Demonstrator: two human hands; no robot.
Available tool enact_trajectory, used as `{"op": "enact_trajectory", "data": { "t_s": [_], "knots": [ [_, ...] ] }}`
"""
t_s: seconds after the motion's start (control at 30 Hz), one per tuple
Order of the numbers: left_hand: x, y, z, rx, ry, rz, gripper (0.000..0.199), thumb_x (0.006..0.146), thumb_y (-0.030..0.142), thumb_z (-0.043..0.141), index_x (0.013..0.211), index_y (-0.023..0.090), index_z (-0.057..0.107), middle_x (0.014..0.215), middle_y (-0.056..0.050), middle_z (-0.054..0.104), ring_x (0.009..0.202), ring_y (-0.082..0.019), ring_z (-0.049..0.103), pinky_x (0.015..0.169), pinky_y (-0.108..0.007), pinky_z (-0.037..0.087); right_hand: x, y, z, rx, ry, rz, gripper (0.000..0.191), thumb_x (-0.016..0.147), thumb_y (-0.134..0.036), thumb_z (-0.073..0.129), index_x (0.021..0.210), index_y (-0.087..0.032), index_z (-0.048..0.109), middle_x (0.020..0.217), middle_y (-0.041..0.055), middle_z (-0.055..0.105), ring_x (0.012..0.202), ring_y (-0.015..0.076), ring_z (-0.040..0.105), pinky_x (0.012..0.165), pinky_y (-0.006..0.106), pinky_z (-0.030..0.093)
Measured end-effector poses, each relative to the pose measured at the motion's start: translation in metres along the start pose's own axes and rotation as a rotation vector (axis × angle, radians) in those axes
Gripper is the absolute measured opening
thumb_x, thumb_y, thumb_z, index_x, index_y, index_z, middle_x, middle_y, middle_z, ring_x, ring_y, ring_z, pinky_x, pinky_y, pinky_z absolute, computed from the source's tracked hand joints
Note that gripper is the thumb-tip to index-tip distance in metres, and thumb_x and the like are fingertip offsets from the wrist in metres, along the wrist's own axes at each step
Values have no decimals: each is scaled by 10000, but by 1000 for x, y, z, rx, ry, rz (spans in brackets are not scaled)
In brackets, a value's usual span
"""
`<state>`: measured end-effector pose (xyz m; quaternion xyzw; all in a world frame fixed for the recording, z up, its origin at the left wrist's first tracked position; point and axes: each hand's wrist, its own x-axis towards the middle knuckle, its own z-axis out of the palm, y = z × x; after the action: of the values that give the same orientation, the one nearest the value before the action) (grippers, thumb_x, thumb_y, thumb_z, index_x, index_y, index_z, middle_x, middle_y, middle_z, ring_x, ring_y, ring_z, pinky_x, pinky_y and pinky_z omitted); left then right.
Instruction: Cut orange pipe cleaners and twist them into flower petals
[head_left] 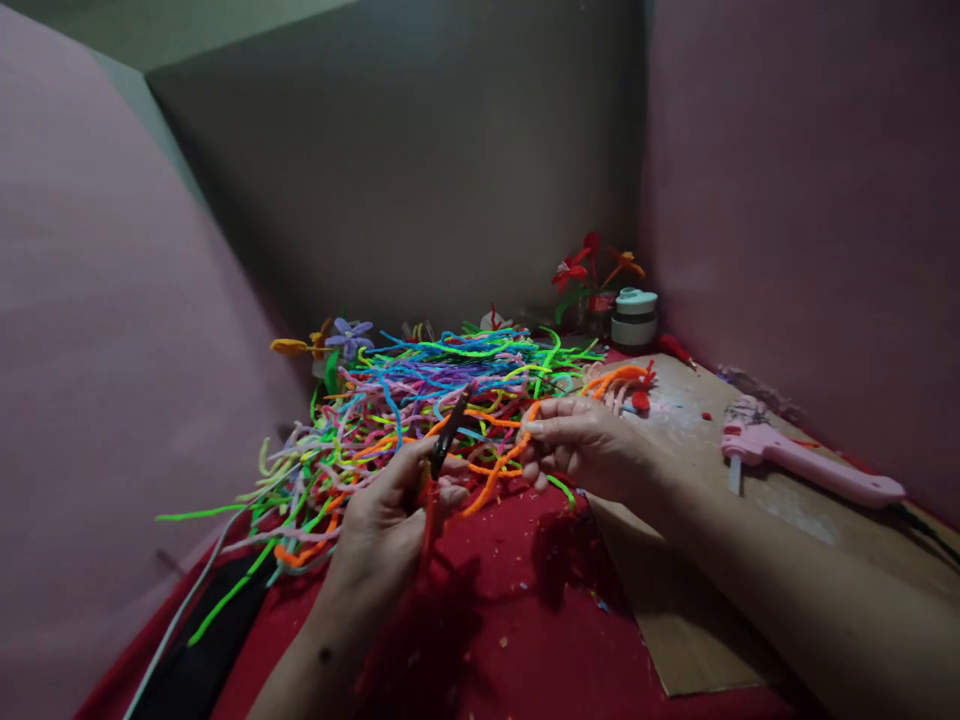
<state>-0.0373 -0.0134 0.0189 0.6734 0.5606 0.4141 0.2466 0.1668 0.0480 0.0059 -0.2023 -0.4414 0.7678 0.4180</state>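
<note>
My left hand (390, 515) is closed around pliers (451, 432) with dark, narrow jaws and red handles. The jaws point up and to the right. To its right, my right hand (574, 440) pinches an orange pipe cleaner (495, 480) between thumb and fingers. One end of that pipe cleaner runs down to the left, near my left fingers; whether they touch it, I cannot tell. Just beyond both hands spreads a heap of loose pipe cleaners (420, 385) in blue, green, pink, purple and orange.
A pink glue gun (810, 462) rests on a brown board (675, 620) at right. Behind the board stand a lidded container (634, 320) and red pipe-cleaner flowers (574, 270). A purple flower (349, 338) is at back left. Scraps dot the red cloth (525, 640); a pale cable (180, 610) crosses the left.
</note>
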Motion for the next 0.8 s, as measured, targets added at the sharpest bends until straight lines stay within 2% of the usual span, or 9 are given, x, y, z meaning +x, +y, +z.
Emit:
{"op": "enact_trajectory", "data": {
  "t_s": [0.1,0.17,0.3,0.37,0.43,0.6,0.8],
  "knots": [
    [1,7,4,-364,-165,-251,395,638,295,706,987,187,556,738,18,612,455,-62,487,417,-179,388,0,5,3,37,-3,-20,108,670,-191,657,709,-131,576,607,22,633,487,116,597,485,234,491],
    [2,10,7,-452,-209,-316,394,587,256,733,933,170,563,623,56,554,384,-29,390,373,-157,316,0,8,6,44,24,-41,100,677,-191,651,695,-133,573,611,17,627,501,113,597,481,227,476],
    [2,14,14,-452,-141,-304,404,554,191,727,931,158,587,539,75,514,418,-49,427,442,-173,375,0,13,12,-12,57,-56,168,624,-214,705,688,-129,576,594,13,623,507,120,593,496,233,450],
    [0,14,17,-434,-157,-261,409,589,194,710,981,163,596,611,43,577,500,-81,502,542,-210,440,0,16,14,-76,98,-88,193,608,-234,725,669,-128,576,550,2,606,476,113,567,483,232,427],
    [-3,14,20,-419,-186,-213,391,627,193,689,1008,174,604,693,21,616,574,-98,540,603,-223,452,-1,18,16,-163,167,-146,188,627,-254,716,634,-132,573,524,-8,591,459,100,537,482,231,411],
    [-6,17,21,-394,-202,-230,361,636,179,679,993,192,623,672,33,602,526,-74,494,509,-183,389,-2,22,18,-293,286,-262,137,676,-238,666,634,-146,574,539,-19,593,477,93,516,507,231,412],
    [-3,21,15,-447,-276,-334,438,617,187,692,1042,160,591,524,55,540,414,-46,412,396,-148,284,1,22,14,-162,318,-249,173,693,-278,653,664,-147,543,555,-4,601,477,100,547,460,216,427]
  ]
}}
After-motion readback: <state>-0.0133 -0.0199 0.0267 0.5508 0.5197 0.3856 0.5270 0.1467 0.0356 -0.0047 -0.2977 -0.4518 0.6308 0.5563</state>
